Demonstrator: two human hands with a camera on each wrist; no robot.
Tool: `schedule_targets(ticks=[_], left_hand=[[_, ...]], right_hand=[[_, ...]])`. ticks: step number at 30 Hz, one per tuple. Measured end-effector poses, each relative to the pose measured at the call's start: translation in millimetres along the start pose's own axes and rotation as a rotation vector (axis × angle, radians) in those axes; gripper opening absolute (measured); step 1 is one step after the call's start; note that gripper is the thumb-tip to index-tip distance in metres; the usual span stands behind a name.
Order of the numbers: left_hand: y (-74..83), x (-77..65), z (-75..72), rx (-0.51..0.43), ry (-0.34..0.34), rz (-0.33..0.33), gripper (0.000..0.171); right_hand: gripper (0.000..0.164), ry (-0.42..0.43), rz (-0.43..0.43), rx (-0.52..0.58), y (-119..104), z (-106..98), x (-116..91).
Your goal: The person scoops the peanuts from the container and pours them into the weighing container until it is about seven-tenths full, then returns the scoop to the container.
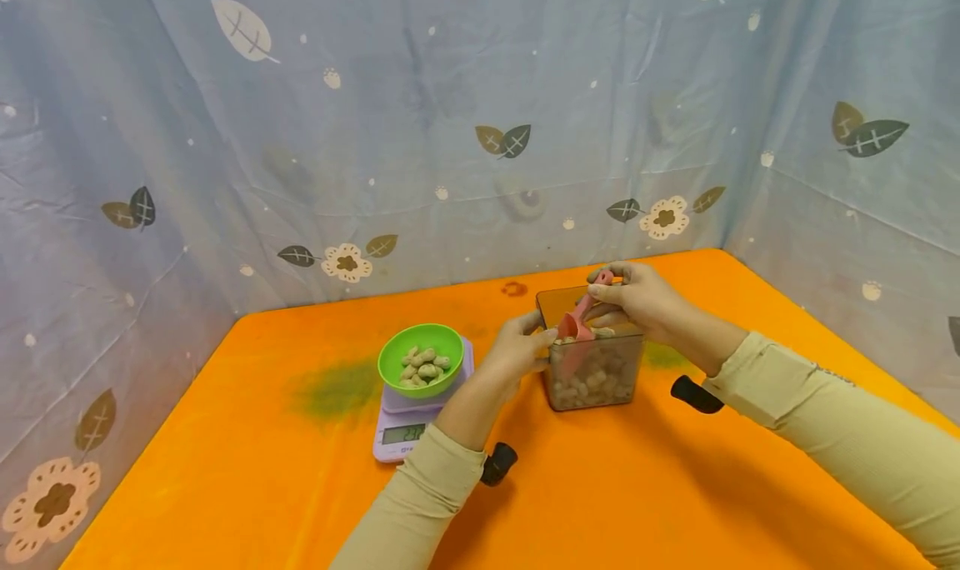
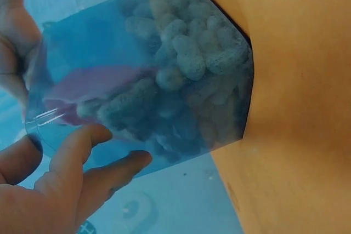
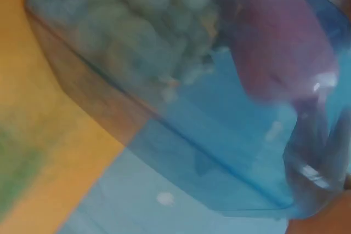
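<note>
On the table stands a clear brownish plastic container [image 1: 633, 370], partly filled with peanuts in their shells [image 2: 189, 56]. My left hand [image 1: 513, 349] grips its left rim, thumb and fingers on either side of the wall in the left wrist view. Over the container's mouth, my right hand [image 1: 637, 299] holds a pink scoop [image 1: 577, 324] by the handle. The scoop tilts bowl-down inside the container, close to the left wall. Peanuts lie in or against the scoop's bowl; the left wrist view does not separate the two. Blur softens the scoop [image 3: 279, 47] in the right wrist view.
Left of the container, a green bowl [image 1: 390, 378] with several peanuts [image 1: 426, 368] sits on a lilac kitchen scale [image 1: 386, 452] with a lit display. An orange cloth [image 1: 247, 437] covers the table. Patterned curtains [image 1: 450, 95] enclose the back and sides.
</note>
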State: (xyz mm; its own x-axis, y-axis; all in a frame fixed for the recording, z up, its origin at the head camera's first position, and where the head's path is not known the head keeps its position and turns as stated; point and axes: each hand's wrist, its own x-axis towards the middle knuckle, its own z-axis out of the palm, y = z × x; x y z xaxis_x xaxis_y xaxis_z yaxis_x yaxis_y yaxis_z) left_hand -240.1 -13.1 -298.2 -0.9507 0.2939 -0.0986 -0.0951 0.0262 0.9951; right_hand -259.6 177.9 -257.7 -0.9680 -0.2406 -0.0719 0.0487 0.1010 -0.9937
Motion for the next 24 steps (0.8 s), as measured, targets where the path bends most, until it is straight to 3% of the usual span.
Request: schedule_targets(ticks=[3, 9, 11, 19, 24], left_hand=[[-1.4, -0.6, -0.2, 0.002, 0.006, -0.003, 0.051], [-1.4, -0.4, 1.2, -0.008, 0.003, 0.003, 0.05], [-0.8, -1.0, 0.2, -0.001, -0.005, 0.007, 0.049], [0.7, -3.6, -1.8, -0.002, -0.032, 0.007, 0.047], [0.5, -1.8, -0.4, -0.023, -0.014, -0.006, 0.052]], right_hand=[[0.046, 0.017, 0.008, 0.122, 2.4, -3.8, -3.6], [0.014, 0.065, -0.016, 0.364, 10.1, -17.6, -10.0], [0.01, 0.071, -0.015, 0.428, 11.9, -21.5, -10.1], [0.008, 0.072, 0.011, 0.673, 18.5, -35.5, -10.8], [0.02, 0.06, 0.029, 0.823, 22.4, -41.9, -10.4]])
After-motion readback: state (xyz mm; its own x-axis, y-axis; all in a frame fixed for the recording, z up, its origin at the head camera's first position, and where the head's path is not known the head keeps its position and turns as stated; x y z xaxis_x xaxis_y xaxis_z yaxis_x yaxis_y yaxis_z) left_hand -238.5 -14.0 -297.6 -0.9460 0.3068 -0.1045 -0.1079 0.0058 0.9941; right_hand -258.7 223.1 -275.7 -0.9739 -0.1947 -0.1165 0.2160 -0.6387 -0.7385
